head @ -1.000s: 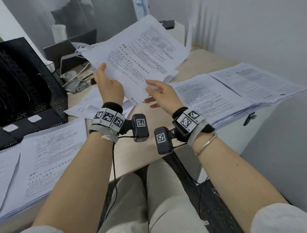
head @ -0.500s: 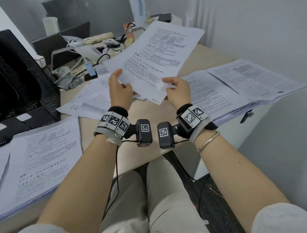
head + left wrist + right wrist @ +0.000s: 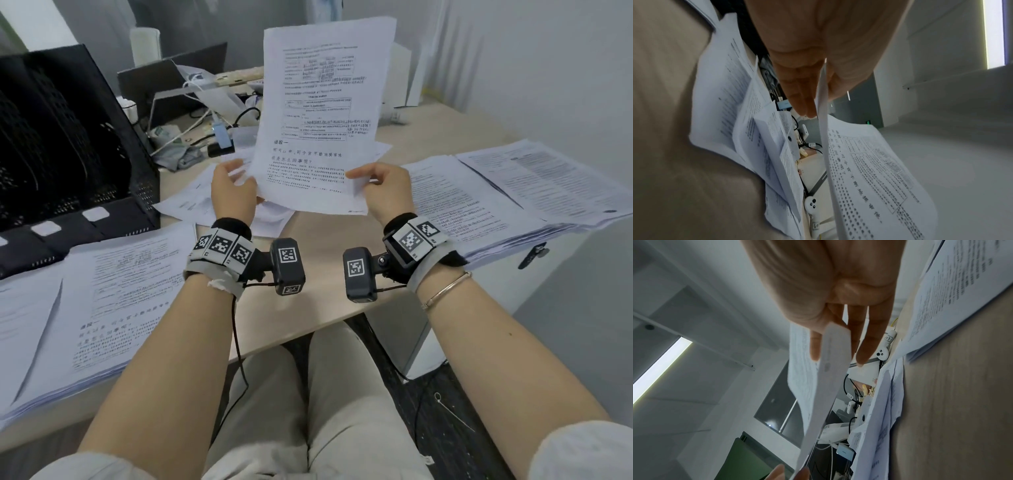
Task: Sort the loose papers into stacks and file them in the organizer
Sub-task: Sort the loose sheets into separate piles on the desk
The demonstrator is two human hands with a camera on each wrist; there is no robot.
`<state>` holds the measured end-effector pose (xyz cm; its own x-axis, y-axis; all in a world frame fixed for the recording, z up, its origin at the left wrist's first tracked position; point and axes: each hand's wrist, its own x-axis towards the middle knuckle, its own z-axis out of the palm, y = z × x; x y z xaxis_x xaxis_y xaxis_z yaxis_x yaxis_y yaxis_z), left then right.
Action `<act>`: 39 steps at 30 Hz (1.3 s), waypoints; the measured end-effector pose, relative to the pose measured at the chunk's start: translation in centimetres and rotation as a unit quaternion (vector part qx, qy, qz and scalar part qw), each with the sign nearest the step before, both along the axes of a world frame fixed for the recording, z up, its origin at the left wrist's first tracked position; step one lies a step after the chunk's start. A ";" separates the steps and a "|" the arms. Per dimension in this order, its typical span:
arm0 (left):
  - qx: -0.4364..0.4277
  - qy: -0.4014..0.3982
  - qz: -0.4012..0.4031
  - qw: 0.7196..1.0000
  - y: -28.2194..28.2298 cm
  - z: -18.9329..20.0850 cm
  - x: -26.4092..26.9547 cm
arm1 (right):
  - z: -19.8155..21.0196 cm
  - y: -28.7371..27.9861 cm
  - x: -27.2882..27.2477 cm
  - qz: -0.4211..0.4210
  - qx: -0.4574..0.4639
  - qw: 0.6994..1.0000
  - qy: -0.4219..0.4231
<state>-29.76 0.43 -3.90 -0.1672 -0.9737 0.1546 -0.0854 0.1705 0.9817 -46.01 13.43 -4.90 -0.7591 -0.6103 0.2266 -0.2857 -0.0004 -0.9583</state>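
Observation:
I hold one printed sheet (image 3: pixel 322 113) upright above the desk, its text facing me. My left hand (image 3: pixel 245 181) pinches its lower left corner and my right hand (image 3: pixel 359 178) pinches its lower right corner. The left wrist view shows the sheet's edge (image 3: pixel 823 123) caught between thumb and fingers (image 3: pixel 801 94). In the right wrist view the sheet (image 3: pixel 830 356) sits between thumb and fingers (image 3: pixel 865 345). The black mesh organizer (image 3: pixel 68 154) stands at the far left. Loose papers (image 3: pixel 202 202) lie under my hands.
A thick paper stack (image 3: pixel 120 294) lies at the near left and two more stacks (image 3: pixel 472 205) lie on the right by the desk edge. Cables, a laptop (image 3: pixel 171 78) and small clutter crowd the back of the beige desk (image 3: pixel 318 301).
The sheet has turned from a tilt to upright. My right hand, open a second ago, now pinches the lower right corner, and both hands have spread to the corners.

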 end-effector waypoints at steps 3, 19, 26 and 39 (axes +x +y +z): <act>-0.022 -0.047 0.010 0.999 -0.1 -0.1 1.9 | -0.1 -0.5 0.5 -0.008 0.008 1.000 -0.005; -0.078 -0.190 -0.038 0.978 0.9 0.5 11.0 | 0.6 -5.4 6.4 0.011 0.027 1.000 -0.003; -0.065 -0.161 0.019 0.985 -0.8 0.8 16.5 | 1.9 -8.1 11.3 0.081 0.002 0.997 -0.009; -0.082 -0.135 0.207 0.966 -2.4 3.0 27.5 | 3.5 -11.8 20.6 0.299 -0.002 0.954 0.008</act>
<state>-2.25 -1.97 -0.93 0.1761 -0.9320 0.3170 -0.4281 0.2174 0.8772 -25.42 1.60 -1.39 -0.2729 -0.9323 0.2373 -0.2474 -0.1703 -0.9538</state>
